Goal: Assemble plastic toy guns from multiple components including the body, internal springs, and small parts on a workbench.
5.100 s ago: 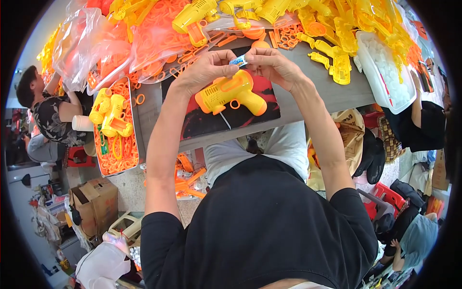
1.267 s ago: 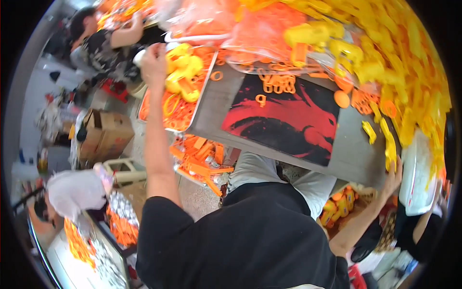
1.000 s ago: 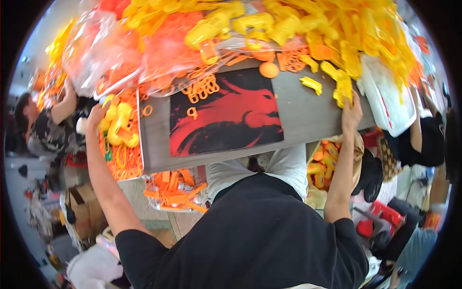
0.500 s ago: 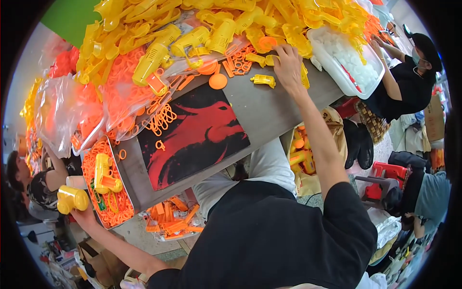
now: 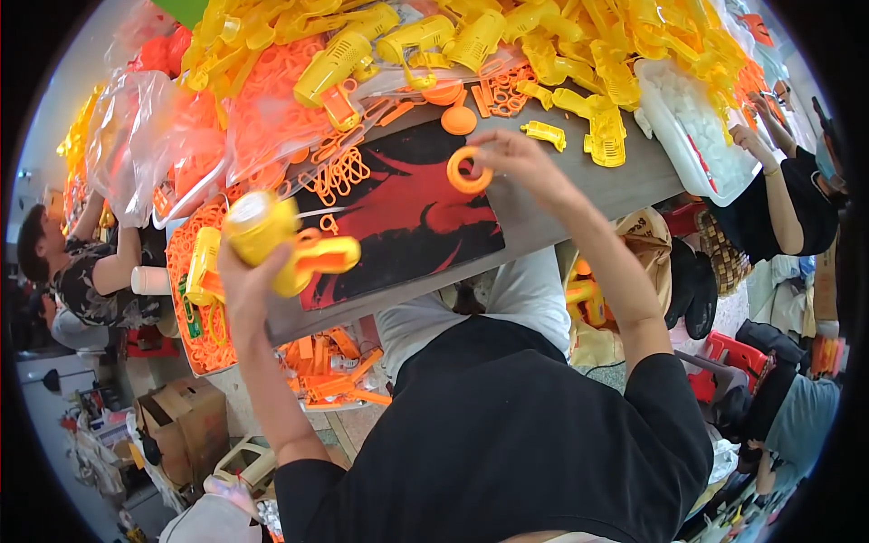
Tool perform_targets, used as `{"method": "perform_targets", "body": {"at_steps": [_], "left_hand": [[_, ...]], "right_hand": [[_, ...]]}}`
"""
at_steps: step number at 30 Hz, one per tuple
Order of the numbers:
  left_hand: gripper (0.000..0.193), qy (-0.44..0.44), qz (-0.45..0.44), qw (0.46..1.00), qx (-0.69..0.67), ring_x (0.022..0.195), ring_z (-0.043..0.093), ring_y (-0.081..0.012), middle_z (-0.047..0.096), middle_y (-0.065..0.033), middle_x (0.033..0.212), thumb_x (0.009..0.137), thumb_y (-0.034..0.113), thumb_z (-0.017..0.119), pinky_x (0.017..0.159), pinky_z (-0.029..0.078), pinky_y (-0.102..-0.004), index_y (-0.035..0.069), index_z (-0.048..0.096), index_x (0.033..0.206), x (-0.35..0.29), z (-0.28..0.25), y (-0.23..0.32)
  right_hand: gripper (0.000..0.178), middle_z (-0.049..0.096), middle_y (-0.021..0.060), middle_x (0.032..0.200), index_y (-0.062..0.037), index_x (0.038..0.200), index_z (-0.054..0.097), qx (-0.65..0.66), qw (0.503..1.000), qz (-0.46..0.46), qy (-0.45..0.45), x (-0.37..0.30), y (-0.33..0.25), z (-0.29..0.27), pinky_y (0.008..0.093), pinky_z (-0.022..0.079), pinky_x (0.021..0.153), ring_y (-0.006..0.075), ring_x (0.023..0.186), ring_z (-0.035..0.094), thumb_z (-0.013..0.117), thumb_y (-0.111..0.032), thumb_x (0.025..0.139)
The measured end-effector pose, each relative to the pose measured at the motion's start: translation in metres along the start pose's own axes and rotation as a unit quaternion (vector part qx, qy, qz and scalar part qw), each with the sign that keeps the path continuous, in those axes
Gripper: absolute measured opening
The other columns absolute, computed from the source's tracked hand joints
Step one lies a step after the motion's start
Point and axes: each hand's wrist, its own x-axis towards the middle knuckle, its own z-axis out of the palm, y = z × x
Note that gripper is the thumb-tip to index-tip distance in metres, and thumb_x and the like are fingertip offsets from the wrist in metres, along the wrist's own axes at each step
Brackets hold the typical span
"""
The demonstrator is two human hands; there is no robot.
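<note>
In my left hand (image 5: 246, 294) is a yellow plastic toy gun (image 5: 262, 226) with an orange part on its side and a pale round end. It is held above the left end of the black and red mat (image 5: 407, 217) and is slightly blurred. Between the fingertips of my right hand (image 5: 525, 167) an orange ring (image 5: 469, 187) hangs over the mat's right side. Beyond it lie an orange disc (image 5: 458, 119), a small yellow part (image 5: 544, 136) and a yellow half shell (image 5: 605, 136).
Yellow shells (image 5: 425, 41) are heaped along the far side, beside bags of orange parts (image 5: 262, 122). A tray (image 5: 217, 369) of orange links holds another yellow toy (image 5: 201, 258). At right stands a white tub (image 5: 715, 185) of translucent pieces. Co-workers sit at both sides.
My left hand has brought the yellow toy gun from beyond the tray over to the mat. My right hand has come back from the far parts with an orange ring.
</note>
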Motion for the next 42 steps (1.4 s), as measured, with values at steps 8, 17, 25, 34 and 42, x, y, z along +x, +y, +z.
{"method": "perform_targets", "body": {"at_steps": [8, 17, 25, 34, 42], "left_hand": [[0.063, -0.153, 0.232, 0.931, 0.235, 0.086, 0.071, -0.0246, 0.070, -0.0151, 0.095, 0.068, 0.027, 0.088, 0.078, 0.055, -0.0348, 0.003, 0.058, 0.117, 0.026, 0.103, 0.015], [0.064, -0.143, 0.246, 0.928, 0.242, 0.089, 0.071, -0.0290, 0.071, -0.0140, 0.100, 0.068, 0.036, 0.087, 0.080, 0.056, -0.0364, 0.004, 0.062, 0.119, 0.044, 0.142, 0.029], [0.072, -0.183, 0.275, 0.915, 0.229, 0.101, 0.068, -0.0301, 0.068, -0.0153, 0.114, 0.070, 0.035, 0.085, 0.086, 0.055, -0.0354, 0.006, 0.058, 0.130, 0.024, 0.165, 0.010], [0.063, -0.239, 0.236, 0.914, 0.229, 0.096, 0.068, -0.0294, 0.068, -0.0126, 0.109, 0.072, 0.035, 0.084, 0.083, 0.055, -0.0357, 0.009, 0.060, 0.124, 0.044, 0.163, 0.030], [0.067, -0.242, 0.275, 0.910, 0.195, 0.102, 0.067, -0.0346, 0.067, -0.0167, 0.112, 0.068, 0.035, 0.084, 0.086, 0.054, -0.0407, 0.006, 0.060, 0.123, 0.042, 0.162, 0.016]], "right_hand": [[0.040, 0.051, 0.0106, 0.133, -0.0104, 0.124, 0.060, -0.584, 0.769, -0.234, 0.116, -0.025, 0.030, 0.047, 0.0436, 0.044, 0.098, 0.0313, 0.122, 0.048, 0.070, -0.016, 0.086], [0.057, 0.059, 0.0085, 0.134, -0.0064, 0.143, 0.048, -0.102, 0.975, -0.154, 0.128, -0.011, -0.050, 0.011, 0.0366, 0.041, 0.106, 0.0211, 0.123, 0.053, 0.069, -0.019, 0.091], [0.055, 0.061, 0.0142, 0.122, -0.0064, 0.138, 0.055, -0.082, 0.984, -0.145, -0.066, -0.023, -0.051, 0.021, 0.0367, 0.043, 0.101, 0.0262, 0.115, 0.056, 0.071, -0.031, 0.092], [0.049, 0.054, 0.0106, 0.128, -0.0117, 0.138, 0.058, -0.259, 0.945, -0.199, -0.028, -0.022, -0.087, 0.022, 0.0318, 0.043, 0.095, 0.0213, 0.113, 0.053, 0.069, -0.029, 0.093], [0.048, 0.059, 0.0096, 0.123, -0.0071, 0.133, 0.061, -0.176, 0.956, -0.231, -0.034, -0.026, -0.064, 0.019, 0.0308, 0.045, 0.095, 0.0197, 0.113, 0.055, 0.074, -0.026, 0.090]]}}
